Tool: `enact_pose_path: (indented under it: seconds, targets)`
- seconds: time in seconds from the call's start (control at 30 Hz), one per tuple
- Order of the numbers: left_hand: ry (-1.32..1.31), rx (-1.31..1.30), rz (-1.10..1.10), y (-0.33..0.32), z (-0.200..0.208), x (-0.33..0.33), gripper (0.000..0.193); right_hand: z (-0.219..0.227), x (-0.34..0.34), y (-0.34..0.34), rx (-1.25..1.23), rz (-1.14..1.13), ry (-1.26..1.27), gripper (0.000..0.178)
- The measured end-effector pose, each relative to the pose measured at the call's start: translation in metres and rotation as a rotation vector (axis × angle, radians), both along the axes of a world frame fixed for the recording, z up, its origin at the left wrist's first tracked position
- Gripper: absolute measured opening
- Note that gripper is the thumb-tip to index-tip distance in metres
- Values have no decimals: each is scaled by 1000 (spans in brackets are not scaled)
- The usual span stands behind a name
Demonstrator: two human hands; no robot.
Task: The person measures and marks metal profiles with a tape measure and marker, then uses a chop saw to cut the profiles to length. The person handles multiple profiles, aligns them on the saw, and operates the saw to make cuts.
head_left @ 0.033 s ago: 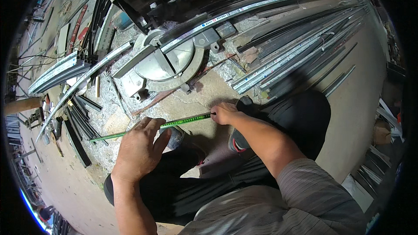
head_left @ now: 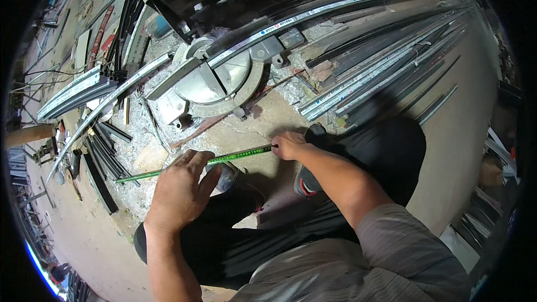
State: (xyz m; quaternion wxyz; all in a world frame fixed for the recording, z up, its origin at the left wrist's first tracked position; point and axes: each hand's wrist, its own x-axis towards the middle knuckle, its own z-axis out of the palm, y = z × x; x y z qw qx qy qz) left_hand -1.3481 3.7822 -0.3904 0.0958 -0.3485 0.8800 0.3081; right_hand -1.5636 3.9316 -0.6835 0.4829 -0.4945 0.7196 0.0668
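Note:
A bright green tape-measure blade [head_left: 240, 154] with dark markings stretches across the scene in front of me, over the floor between my feet and a mitre saw [head_left: 215, 81]. Closed in a fist, my right hand [head_left: 288, 146] grips the blade's right end; any case is hidden in it. My left hand [head_left: 182, 190], back upward, is over the blade further left, thumb standing apart from the fingers. The blade passes behind this hand and shows again on its left. Whether those fingers touch it I cannot tell.
Across the saw's base lies a long silvery metal profile [head_left: 291, 20]. More profiles [head_left: 363, 89] are piled at the right, and a bundle [head_left: 75, 95] lies at the left. Dark offcuts [head_left: 106, 151] litter the floor near my left hand. My shoes [head_left: 225, 177] are below the blade.

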Motion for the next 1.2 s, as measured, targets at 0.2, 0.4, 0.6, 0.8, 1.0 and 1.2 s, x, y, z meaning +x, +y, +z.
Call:
enact_pose_path:
  seconds: [0.2,0.4,0.6,0.8,1.0,1.2]
  targets:
    - [-27,24,-39,-9,-8,-7,34,-23,1,-3,-20,18,0,34]
    - [-11,62,1,-13,-12,-11,31,-52,8,-7,-84,42,44,34]
    - [-33,63,-9,-18,-14,-16,30,-65,16,-8,-168,44,64,31]
    - [-61,96,16,-20,-15,-20,30,-59,18,-19,-121,85,67,33]
    - [-73,73,-1,-21,-19,-19,30,-73,21,-26,-88,152,50,42]
    - [-52,92,-3,-20,-21,-20,27,-133,45,-5,-377,76,220,21]
